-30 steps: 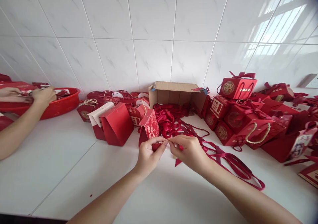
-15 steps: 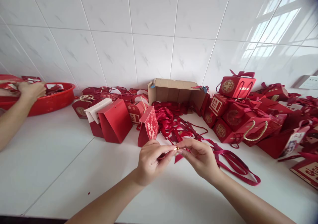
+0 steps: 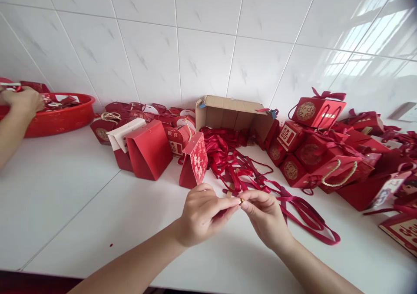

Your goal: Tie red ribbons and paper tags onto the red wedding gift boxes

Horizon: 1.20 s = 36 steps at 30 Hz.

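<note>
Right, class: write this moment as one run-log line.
left hand: touching gold piece; right hand: pinching gold piece; ribbons: heaped at cardboard box; red boxes: both sides

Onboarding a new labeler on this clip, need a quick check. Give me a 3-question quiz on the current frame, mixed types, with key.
1. Multiple choice: what colour is the small piece at the fingertips of the left hand and right hand?
A) blue
B) gold
C) green

2. True or false: the cardboard box opens toward the person, with red ribbons lying in front of it.

3. Fill in: a co-worker's hand shows by the round-edged red ____ at far left.

Key: 1. B; 2. True; 3. basin
</note>
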Motion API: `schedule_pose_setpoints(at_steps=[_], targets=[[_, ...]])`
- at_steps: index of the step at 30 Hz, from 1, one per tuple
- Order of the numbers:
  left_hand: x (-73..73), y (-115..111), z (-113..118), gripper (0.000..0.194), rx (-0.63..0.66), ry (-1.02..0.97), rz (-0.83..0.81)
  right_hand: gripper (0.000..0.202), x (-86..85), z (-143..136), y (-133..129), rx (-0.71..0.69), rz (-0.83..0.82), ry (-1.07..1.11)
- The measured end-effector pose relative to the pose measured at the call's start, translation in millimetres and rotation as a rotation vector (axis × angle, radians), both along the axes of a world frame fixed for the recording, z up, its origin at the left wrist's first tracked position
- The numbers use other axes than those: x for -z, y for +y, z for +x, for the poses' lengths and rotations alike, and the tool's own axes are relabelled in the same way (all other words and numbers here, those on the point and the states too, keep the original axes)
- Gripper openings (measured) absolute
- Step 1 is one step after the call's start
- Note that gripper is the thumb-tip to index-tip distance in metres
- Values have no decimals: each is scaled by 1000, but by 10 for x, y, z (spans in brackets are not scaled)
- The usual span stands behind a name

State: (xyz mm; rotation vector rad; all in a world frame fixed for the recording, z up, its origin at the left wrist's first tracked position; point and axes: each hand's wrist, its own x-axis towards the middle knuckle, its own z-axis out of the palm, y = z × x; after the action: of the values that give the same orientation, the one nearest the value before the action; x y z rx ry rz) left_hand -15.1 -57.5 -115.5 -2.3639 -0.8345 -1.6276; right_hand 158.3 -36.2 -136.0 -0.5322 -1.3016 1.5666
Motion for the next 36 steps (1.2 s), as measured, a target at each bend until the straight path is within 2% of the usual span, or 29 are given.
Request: schedule_pose_setpoints(at_steps=[9, 11, 14, 15, 18, 19, 20, 24, 32, 36], targets=[[-21, -30, 15, 12, 55, -4, -138, 11, -33, -53, -53, -125, -69, -8], [-11, -33, 34, 13, 85, -62, -322, 11, -33, -50, -49, -128, -99, -4], [3, -23, 49, 29, 167, -258, -739, 14, -44, -27, -21, -60, -129, 3], [7, -13, 48, 29, 209, -321, -840, 16, -47, -16, -7, -30, -128, -2], [15, 28, 36, 6, 277, -448, -1016, 16, -42, 15, 33, 44, -99, -26], [15, 42, 34, 1, 271, -474, -1059, 15, -34, 22, 44, 64, -86, -40], [13, 56, 35, 6, 253, -492, -1095, 14, -24, 27, 52, 82, -72, -54], [5, 95, 53, 15, 183, -454, -1099, 16, 4, 16, 59, 131, -18, -139], [38, 99, 69, 32, 230, -334, -1076, 22, 26, -13, 72, 199, 61, -286], [47, 97, 75, 33, 199, -251, -1040, 23, 34, -12, 70, 192, 55, -309]])
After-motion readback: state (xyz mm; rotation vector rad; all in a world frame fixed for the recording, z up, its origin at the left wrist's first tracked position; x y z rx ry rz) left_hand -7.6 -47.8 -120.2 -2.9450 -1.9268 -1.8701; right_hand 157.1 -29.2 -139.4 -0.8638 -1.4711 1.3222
